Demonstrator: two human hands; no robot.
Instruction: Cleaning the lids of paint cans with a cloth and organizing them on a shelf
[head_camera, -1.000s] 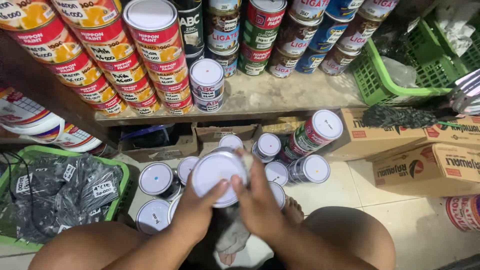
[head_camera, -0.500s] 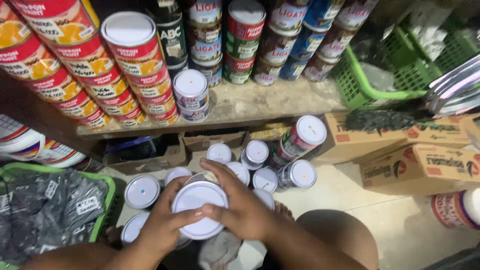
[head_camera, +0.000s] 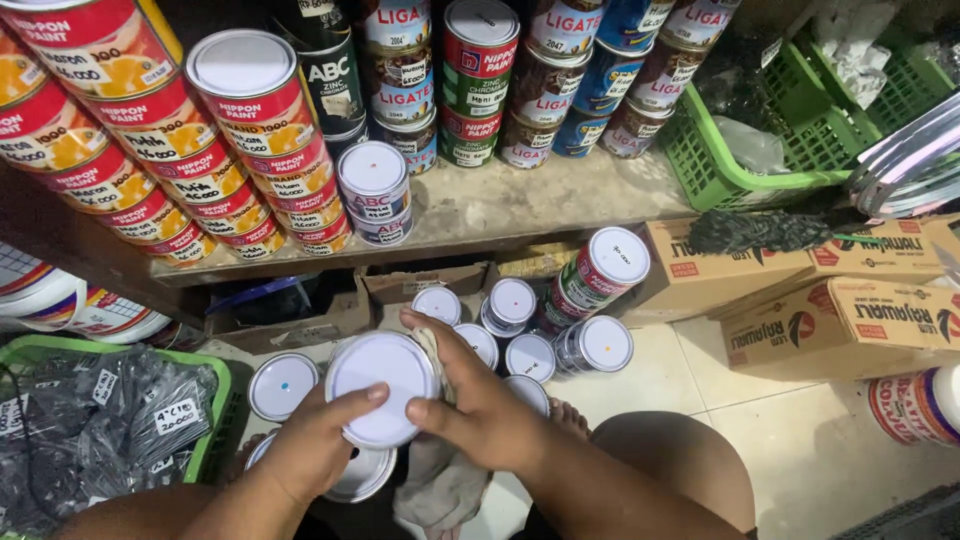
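Far left: green basket (head_camera: 215, 425) on the floor w/ black bagged items + price tags. Above it, wooden shelf (head_camera: 520, 205) w/ stacked red/orange paint cans (head_camera: 255, 110), then darker cans further right.

Left hand (head_camera: 315, 450) wraps the near-left rim of a white-lidded can (head_camera: 383, 388), thumb lying across the lid edge, fingers curled under. Can is held up off the floor, lid facing the camera, roughly centre-low in view, tilted a bit.

Right hand (head_camera: 480, 410) clamps the can's right side, index finger up along the rim, thumb on the lid edge. A greyish cloth (head_camera: 440, 480) is pinched betw. right palm and can, rest hangs down below the hands. Both hands closed on the can, not spread.

Just beside: small can w/ blue dot on lid (head_camera: 283, 385) left of it, another lid (head_camera: 365, 475) directly below. Behind/right: cluster of small white-lidded cans (head_camera: 530, 355) on the floor, one taller can (head_camera: 600, 275) leaning.

Right: cardboard boxes (head_camera: 850, 310) stacked on the tile, black duster-like bundle (head_camera: 760, 230) on top, 2nd green basket (head_camera: 760, 150) on the shelf end. Knee (head_camera: 670, 460) lower right.
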